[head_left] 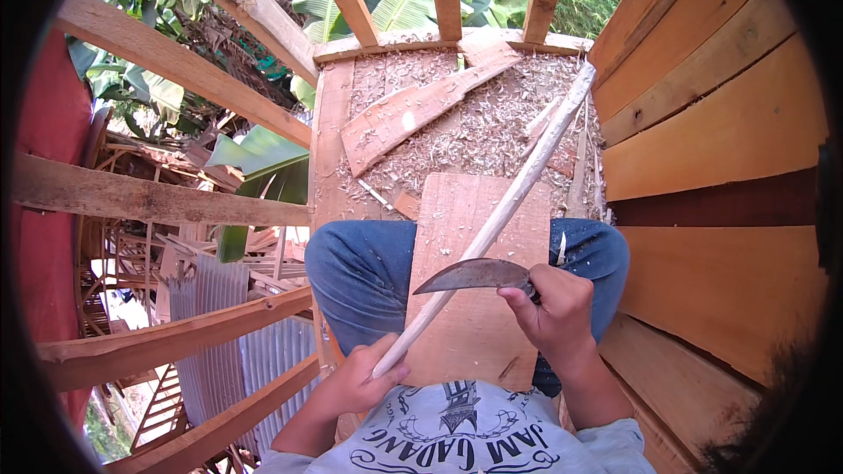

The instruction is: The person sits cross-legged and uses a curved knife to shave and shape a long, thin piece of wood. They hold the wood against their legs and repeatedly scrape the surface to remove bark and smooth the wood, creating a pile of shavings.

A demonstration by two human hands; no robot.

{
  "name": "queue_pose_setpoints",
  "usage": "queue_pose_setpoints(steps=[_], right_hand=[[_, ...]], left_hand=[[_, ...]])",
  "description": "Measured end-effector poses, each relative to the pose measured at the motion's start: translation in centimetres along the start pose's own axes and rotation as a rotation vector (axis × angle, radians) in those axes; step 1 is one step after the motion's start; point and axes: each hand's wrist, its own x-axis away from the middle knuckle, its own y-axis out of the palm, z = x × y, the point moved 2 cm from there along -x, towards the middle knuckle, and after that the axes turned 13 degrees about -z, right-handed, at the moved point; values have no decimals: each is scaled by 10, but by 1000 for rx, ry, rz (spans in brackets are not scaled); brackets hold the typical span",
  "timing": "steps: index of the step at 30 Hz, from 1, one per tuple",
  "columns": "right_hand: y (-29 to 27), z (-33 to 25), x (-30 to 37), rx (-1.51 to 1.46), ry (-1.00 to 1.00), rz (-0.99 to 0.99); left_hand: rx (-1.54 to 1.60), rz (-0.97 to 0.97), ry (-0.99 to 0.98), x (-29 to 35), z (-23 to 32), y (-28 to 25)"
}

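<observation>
My left hand [366, 377] is closed round the near end of a long, pale wooden stick [509, 204]. The stick slants up and to the right, its far end reaching the back right of the wood-shaving-covered floor. My right hand [560, 305] grips the handle of a curved, dark-bladed knife [470, 276]. The blade points left and crosses over the stick; whether its edge touches the wood I cannot tell. Beneath both lies a flat wooden board [479, 333], resting across my lap between my knees. My right fingers hide most of the knife's handle.
Wood shavings [439, 136] cover the plank floor in front of me. A cut wooden plank piece [413, 114] lies there. Wooden railing bars [167, 189] run along the left and far sides, with plants and corrugated sheets beyond. A plank wall [716, 154] stands close on the right.
</observation>
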Motion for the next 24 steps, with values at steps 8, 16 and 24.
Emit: queue_pose_setpoints(steps=[8, 16, 24], right_hand=[[-16, 8, -7, 109, -66, 188], [-23, 12, -19, 119, -116, 289], [-59, 76, -7, -305, 320, 429]], left_hand=[[-40, 50, -15, 10, 9, 15], [14, 21, -63, 18, 7, 24], [125, 80, -123, 37, -13, 31]])
